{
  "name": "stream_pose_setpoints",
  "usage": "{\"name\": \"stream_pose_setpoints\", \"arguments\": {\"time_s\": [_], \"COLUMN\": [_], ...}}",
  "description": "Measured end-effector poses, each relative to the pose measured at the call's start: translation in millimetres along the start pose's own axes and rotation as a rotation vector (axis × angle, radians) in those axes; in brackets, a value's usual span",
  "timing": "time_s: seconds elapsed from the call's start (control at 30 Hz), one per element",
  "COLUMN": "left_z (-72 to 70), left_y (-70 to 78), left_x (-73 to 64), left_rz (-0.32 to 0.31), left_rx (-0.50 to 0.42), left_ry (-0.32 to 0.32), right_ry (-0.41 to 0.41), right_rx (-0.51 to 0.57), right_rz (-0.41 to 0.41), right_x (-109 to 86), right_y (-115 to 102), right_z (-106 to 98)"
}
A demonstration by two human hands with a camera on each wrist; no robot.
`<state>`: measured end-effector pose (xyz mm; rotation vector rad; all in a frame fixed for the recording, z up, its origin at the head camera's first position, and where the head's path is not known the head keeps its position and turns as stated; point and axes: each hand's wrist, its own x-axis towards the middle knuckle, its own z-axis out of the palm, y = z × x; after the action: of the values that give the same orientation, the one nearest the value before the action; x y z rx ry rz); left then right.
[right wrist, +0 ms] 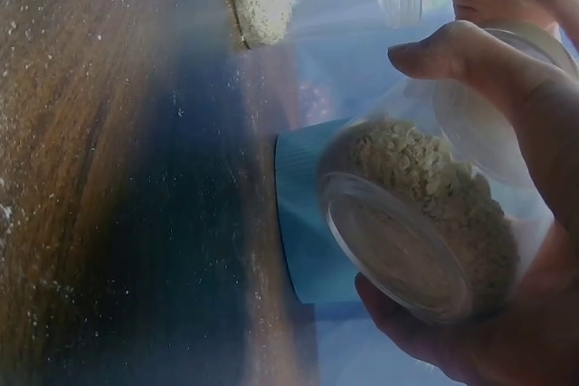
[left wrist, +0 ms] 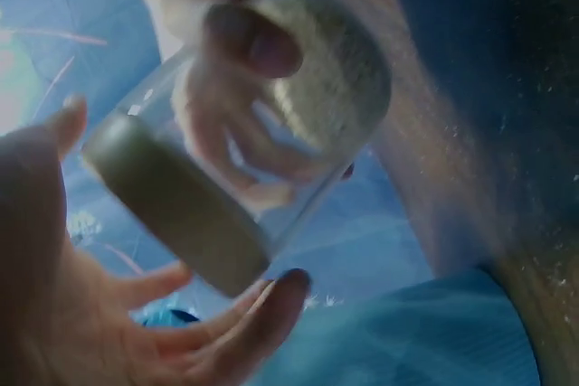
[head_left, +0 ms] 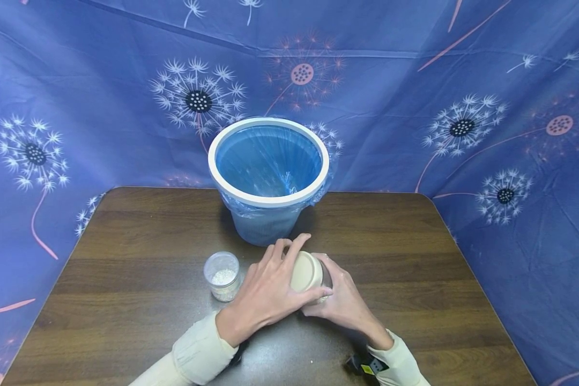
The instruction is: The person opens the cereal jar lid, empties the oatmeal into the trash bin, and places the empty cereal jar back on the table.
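My right hand (head_left: pixel 344 303) grips a clear jar (right wrist: pixel 416 214) of pale flakes around its side. The jar is held tilted, and the flakes (left wrist: pixel 330 79) lie against its base end. A beige lid (head_left: pixel 306 272) covers its mouth. My left hand (head_left: pixel 265 292) is spread around this lid, thumb on one side and fingers on the other. In the left wrist view, its thumb (left wrist: pixel 68 124) stands slightly off the lid's edge, with the fingertips near the opposite edge. Left of my hands, a second clear jar (head_left: pixel 223 287), without a lid, holds white flakes at its bottom.
A blue bin (head_left: pixel 265 228) with a white rim (head_left: pixel 268 201) and a clear plastic liner stands at the table's back, just beyond my hands. The brown wooden table (head_left: pixel 140 279) ends at a blue dandelion-print cloth (head_left: pixel 381 107). A small black device (head_left: pixel 366 365) sits by the right cuff.
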<state>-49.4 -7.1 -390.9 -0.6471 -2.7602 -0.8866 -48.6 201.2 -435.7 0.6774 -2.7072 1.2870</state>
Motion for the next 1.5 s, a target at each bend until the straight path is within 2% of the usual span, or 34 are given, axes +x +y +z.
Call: {"name": "stream_pose_setpoints", "arguments": {"time_s": [0.1,0.23,0.33,0.4,0.5,0.7,0.8,0.97,1.2,1.3,1.5], "left_z": [-6.4,-12.7,-16.2,-19.0,-23.8,-28.7,-29.3,-30.0,-30.3,-29.8,-27.0], "left_y": [-5.1,-14.7,-21.0,-24.1,-28.0,-32.8,-33.5,-33.3,-35.0,-34.2,-30.9], "left_x": [0.9,1.3,1.5,1.8,2.1,3.5,4.8,6.4,5.9,6.2,4.5], "left_rz": [0.079,0.261,0.402,0.474,0.544,0.62,0.639,0.631,0.603,0.566,0.449], "left_rx": [-0.01,-0.044,-0.081,-0.11,-0.138,-0.155,-0.164,-0.195,-0.163,-0.163,-0.13], "left_ry": [-0.062,-0.136,-0.167,-0.178,-0.2,-0.235,-0.257,-0.286,-0.263,-0.252,-0.229], "right_ry": [-0.011,-0.029,-0.042,-0.056,-0.082,-0.161,-0.177,-0.18,-0.17,-0.174,-0.162], "right_rx": [0.002,0.005,0.015,0.026,0.032,0.082,0.096,0.093,0.074,0.071,0.045], "right_rz": [-0.002,0.01,0.018,0.014,-0.001,-0.008,0.009,0.03,0.01,0.004,0.024], "right_x": [-0.8,-2.9,-4.6,-5.1,-4.9,-4.2,-4.8,-5.3,-5.1,-4.1,-6.0], "right_y": [1.4,3.7,4.2,4.0,4.7,5.5,5.3,4.6,2.9,1.9,0.4], "right_z": [-2.1,-5.5,-9.0,-11.5,-14.8,-18.2,-18.7,-17.9,-16.2,-15.7,-15.3]}}
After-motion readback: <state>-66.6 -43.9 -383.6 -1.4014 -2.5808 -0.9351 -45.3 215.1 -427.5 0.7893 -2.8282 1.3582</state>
